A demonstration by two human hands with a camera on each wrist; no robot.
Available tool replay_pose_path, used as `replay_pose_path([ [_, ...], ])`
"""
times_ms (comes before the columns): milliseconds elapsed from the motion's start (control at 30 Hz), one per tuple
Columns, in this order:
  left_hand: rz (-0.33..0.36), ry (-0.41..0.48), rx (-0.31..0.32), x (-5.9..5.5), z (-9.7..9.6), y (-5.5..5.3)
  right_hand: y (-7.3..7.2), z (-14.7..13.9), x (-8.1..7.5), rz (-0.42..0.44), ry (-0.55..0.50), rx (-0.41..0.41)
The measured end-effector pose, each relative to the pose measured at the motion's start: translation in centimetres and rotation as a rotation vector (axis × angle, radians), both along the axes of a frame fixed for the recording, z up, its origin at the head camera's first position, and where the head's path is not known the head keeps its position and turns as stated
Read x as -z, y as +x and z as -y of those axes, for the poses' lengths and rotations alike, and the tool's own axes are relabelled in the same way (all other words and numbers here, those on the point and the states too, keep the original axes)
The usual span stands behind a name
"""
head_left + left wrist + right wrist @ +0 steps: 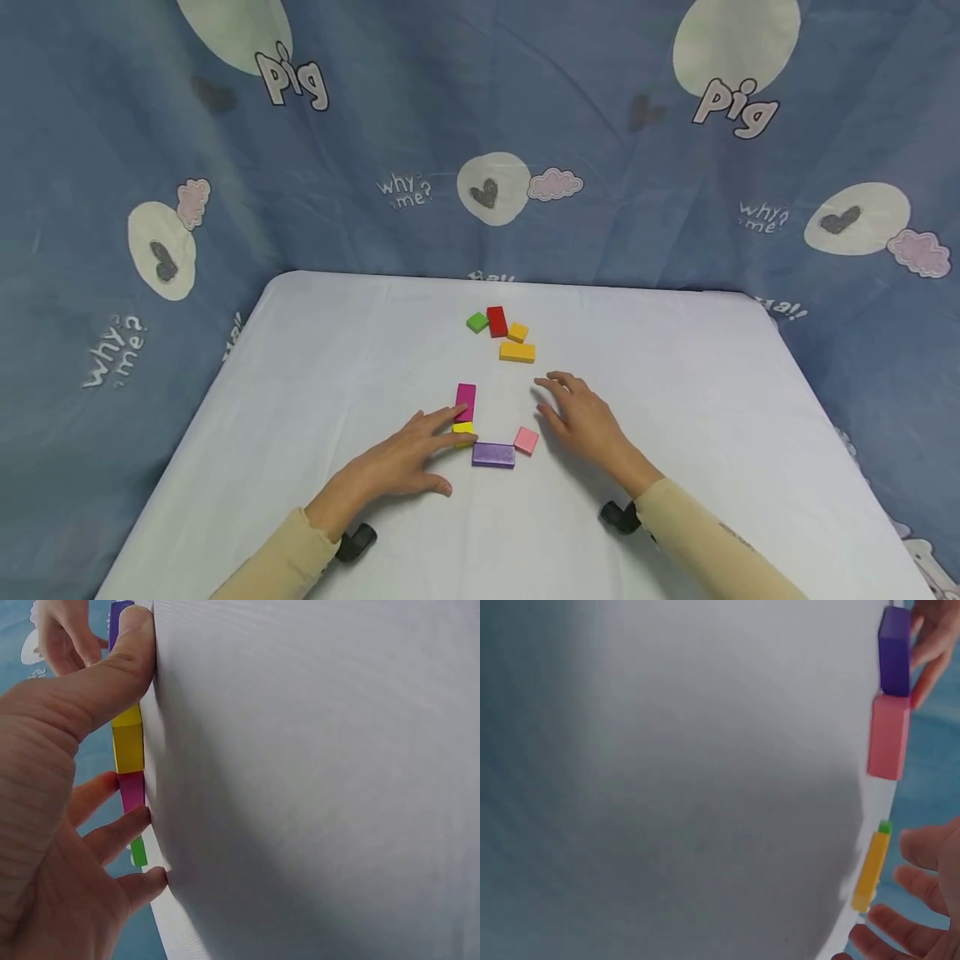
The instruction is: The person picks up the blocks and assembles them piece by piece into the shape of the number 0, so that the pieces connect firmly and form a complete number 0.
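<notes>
Though creased in places, blue cloth (615, 250) hung behind and at both sides, printed with pale ovals, hearts, pink clouds and words such as "pig" and "why me?". In front of it, a white table (675, 350) with rounded far corners. Coming in from the bottom of the head view, tan sleeves (697, 537). Next in size, the hands, both wide and gripping nothing: left hand (397, 460) with fingers spread, two of them overlapping blocks in the head view, impossible to tell whether pressing or merely above; right hand (588, 425) with fingers parted and loosely bent, apart from the blocks, to the right of the nearer group. At each wrist, black devices (356, 542). Then the longer blocks: purple block (492, 455), crosswise between the hands; magenta block (466, 400), lengthwise, farther off and to the left, partly behind a left finger; well beyond, orange block (517, 352), crosswise, and red block (497, 322), lengthwise, farther still. Last, the short ones: yellow block (462, 427), between magenta and purple, partly covered by a left finger; pink block (526, 441), turned askew just beside purple's right end; amber block (518, 332), between red and orange; green block (477, 322), set diagonally, just left of red.
</notes>
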State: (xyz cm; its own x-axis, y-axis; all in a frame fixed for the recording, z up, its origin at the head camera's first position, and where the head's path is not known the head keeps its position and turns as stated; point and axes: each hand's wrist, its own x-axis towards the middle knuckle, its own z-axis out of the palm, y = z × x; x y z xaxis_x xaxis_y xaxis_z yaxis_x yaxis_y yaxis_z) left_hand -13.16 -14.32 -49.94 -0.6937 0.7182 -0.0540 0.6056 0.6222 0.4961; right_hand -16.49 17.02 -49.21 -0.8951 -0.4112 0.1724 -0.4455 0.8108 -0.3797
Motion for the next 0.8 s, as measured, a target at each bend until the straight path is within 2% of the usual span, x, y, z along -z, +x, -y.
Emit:
replay_pose_path([
  [400,0.007,0.002,-0.005,-0.2,-0.1,0.1,-2.6,0.6,0.6,0.076,0.038,0.022],
  [800,0.023,0.009,-0.015,-0.2,-0.1,0.1,-4.2,0.6,0.7,0.103,0.014,0.029],
])
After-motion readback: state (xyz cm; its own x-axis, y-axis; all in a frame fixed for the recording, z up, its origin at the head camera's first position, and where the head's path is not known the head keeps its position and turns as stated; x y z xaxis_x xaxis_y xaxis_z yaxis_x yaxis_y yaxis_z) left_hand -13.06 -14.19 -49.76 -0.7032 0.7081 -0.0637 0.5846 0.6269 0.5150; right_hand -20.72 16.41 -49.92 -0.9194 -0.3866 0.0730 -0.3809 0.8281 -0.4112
